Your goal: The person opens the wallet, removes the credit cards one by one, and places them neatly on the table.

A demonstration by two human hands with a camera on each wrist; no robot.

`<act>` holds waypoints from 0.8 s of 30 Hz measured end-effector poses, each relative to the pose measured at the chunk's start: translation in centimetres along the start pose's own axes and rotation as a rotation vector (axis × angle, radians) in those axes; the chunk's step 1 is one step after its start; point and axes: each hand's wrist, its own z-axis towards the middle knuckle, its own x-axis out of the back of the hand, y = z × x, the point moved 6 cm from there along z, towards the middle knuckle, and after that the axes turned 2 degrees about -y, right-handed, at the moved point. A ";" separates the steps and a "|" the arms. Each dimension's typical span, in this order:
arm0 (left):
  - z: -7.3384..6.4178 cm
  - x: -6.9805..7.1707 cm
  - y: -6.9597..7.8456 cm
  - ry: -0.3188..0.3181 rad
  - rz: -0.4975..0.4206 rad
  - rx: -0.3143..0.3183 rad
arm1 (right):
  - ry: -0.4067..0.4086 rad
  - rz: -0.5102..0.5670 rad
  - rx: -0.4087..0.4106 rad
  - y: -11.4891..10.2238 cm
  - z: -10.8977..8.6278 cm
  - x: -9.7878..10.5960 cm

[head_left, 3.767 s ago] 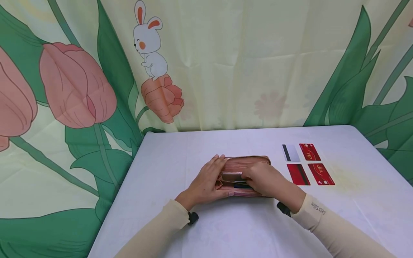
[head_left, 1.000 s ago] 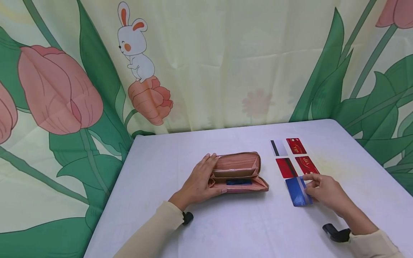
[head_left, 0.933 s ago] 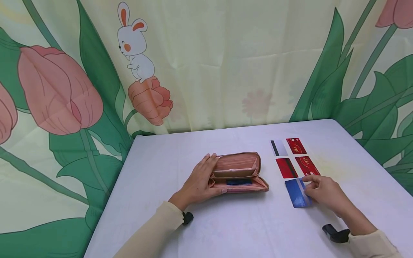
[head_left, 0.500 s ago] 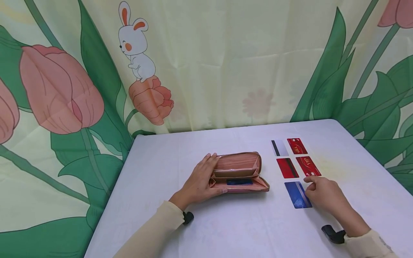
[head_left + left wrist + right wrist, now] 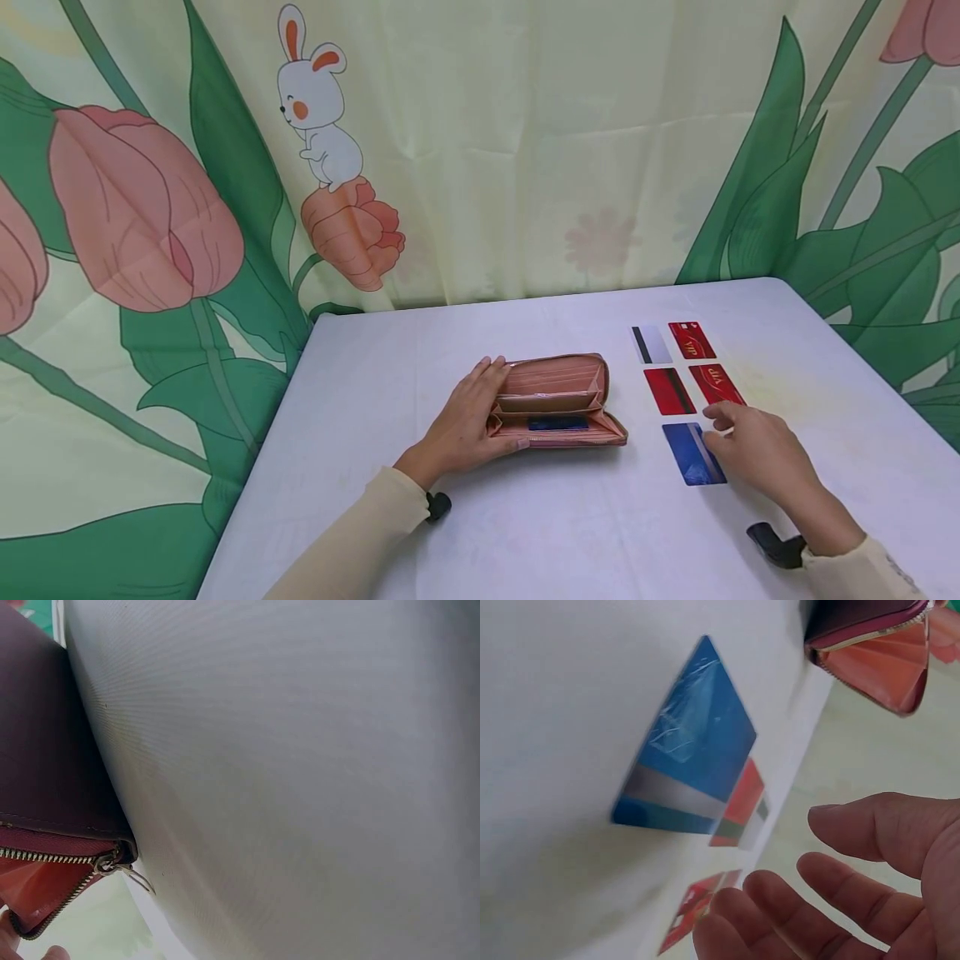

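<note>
In the head view, my left hand (image 5: 462, 423) holds the left end of a pink zip-around wallet (image 5: 557, 373), thumb on the near edge and fingers at the far edge. The wallet gapes open, and a dark blue card (image 5: 558, 423) shows in its front compartment. To the right, a blue card (image 5: 692, 457) with a grey stripe lies flat on the table. My right hand (image 5: 768, 454) hovers by that card's right edge. The right wrist view shows the fingers apart from the card, loosely bent, with nothing between thumb and fingertips.
Behind the blue card lie a red card with a dark stripe (image 5: 670, 392), a white striped card (image 5: 651, 344) and two red VIP cards, one far (image 5: 692, 340) and one nearer (image 5: 716, 384). A printed curtain (image 5: 487, 167) hangs behind the white-covered table (image 5: 465, 550).
The right hand came out of the wallet with the blue card, laid it below the red cards and let go; its fingers have since parted from it. The left hand stays on the wallet.
</note>
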 end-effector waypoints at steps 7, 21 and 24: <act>0.0 0.0 0.0 0.013 0.000 -0.008 | 0.051 -0.019 0.019 -1.7 -0.3 1.0; 0.1 0.0 0.0 0.006 -0.002 -0.021 | 0.084 -0.005 0.134 -6.7 -1.1 2.1; 0.1 0.0 0.0 0.005 -0.005 -0.019 | 0.108 -0.021 0.188 -8.1 -1.1 2.2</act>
